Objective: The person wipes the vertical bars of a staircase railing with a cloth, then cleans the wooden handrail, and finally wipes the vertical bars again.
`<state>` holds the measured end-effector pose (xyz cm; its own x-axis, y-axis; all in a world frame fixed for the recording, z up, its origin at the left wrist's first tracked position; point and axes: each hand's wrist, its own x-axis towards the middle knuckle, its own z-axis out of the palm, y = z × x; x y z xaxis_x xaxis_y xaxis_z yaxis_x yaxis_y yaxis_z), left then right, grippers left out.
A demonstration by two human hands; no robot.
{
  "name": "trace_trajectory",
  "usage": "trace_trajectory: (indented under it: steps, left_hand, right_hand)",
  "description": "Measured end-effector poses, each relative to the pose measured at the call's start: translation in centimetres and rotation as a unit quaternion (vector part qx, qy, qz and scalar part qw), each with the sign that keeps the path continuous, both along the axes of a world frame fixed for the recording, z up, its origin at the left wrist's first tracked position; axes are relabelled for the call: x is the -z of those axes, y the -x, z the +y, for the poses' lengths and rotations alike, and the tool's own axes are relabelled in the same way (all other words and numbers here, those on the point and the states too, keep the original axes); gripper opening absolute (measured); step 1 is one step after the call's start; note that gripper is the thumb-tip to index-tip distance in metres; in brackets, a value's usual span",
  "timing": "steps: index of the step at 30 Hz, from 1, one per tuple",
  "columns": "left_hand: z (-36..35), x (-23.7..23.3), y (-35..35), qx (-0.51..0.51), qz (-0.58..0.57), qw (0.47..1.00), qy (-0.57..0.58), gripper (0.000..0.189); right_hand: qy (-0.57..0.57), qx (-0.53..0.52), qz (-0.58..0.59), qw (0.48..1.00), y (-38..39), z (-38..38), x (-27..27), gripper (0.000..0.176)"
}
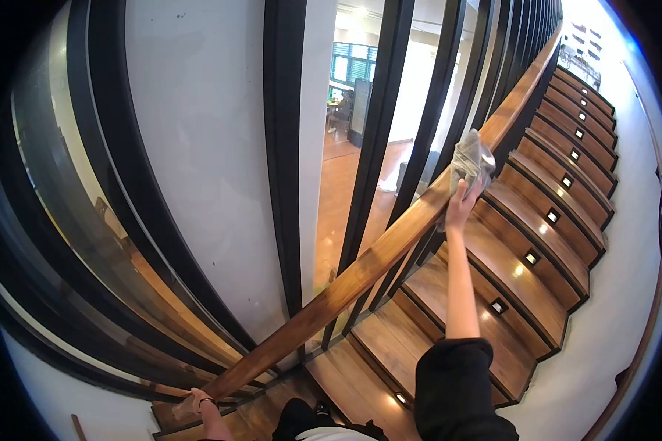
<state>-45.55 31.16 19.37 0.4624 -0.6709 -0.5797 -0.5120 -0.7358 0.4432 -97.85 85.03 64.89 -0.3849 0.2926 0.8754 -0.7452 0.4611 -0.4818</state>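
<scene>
A crumpled grey cloth [471,158] is in my right hand [462,202], whose fingers are closed on it. The cloth lies against the top of the wooden handrail [331,298], well up the slope ahead of me. My right arm stretches out to it in a black sleeve. Down at the lower left, my left hand [193,403] rests around the lower part of the same handrail, with a thin band at its wrist. It is small in the picture, and its fingers are only partly visible.
Wooden stairs [412,334] with small step lights [499,306] climb to the upper right. Tall dark balusters [379,125] line the rail's left side. Behind them are a white panel [198,147] and a room with a person [342,110]. A white wall [625,294] borders the right.
</scene>
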Motion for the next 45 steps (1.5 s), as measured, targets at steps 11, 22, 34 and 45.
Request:
trace_trajectory:
  steps: [11,22,34,45]
  left_hand:
    - [0.2,0.6,0.3,-0.013,-0.056,0.998,-0.014,0.091]
    - [-0.3,-0.1,0.5,-0.019,-0.036,0.998,-0.043,0.09]
    - [-1.0,1.8,0.9,0.008,-0.092,0.995,-0.049,0.095]
    - [-2.6,5.7,1.6,-0.185,-0.089,0.978,-0.025,0.103]
  right_hand:
    - [-0.201,-0.096,-0.057,0.973,-20.3,-13.5,16.0,0.057]
    - [0.236,-0.214,0.114,0.941,-10.3,-15.2,-12.1,0.046]
    - [-0.131,0.105,0.24,0.956,-7.7,-21.8,-20.7,0.037]
    - [-0.256,0.04,0.042,0.965,-12.2,-19.3,2.9,0.046]
